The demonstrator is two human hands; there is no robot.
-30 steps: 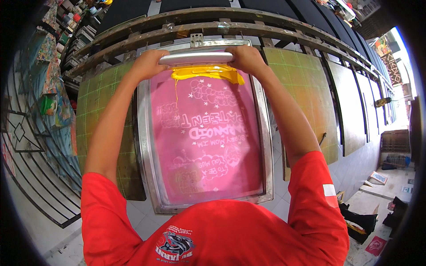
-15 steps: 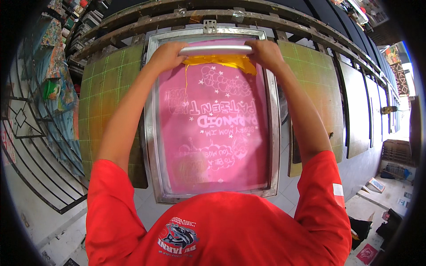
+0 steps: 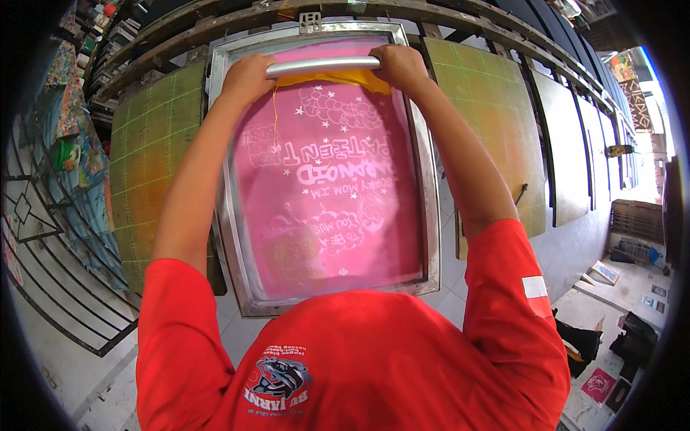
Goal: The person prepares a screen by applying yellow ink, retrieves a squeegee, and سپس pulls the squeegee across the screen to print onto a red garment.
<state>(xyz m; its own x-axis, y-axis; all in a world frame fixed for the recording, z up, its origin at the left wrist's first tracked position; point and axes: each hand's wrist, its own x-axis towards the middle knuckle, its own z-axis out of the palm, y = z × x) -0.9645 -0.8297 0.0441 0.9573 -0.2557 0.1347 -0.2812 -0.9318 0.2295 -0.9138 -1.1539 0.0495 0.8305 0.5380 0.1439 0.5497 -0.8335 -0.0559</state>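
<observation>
My left hand [image 3: 248, 75] and my right hand [image 3: 399, 68] grip opposite ends of a silver-handled squeegee [image 3: 323, 64], held crosswise near the far end of a screen-printing screen. Its pink mesh [image 3: 327, 258], with pale lettering, stars and cloud outlines, sits inside a metal frame [image 3: 431, 251]. A band of yellow ink [image 3: 334, 76] lies along the squeegee, partly hidden under it, with a thin trickle running toward me on the left. The squeegee's blade is hidden.
Green gridded boards flank the screen, left [image 3: 151, 158] and right [image 3: 489, 129], with white boards [image 3: 568, 151] farther right. Wooden rails [image 3: 180, 50] run behind. A black metal grille [image 3: 50, 287] and paint-stained cloths [image 3: 86, 179] are at the left; black items [image 3: 636, 337] lie lower right.
My hands and the squeegee sit higher in the picture, as does the whole screen with the view's shift. The squeegee now covers more of the yellow ink band.
</observation>
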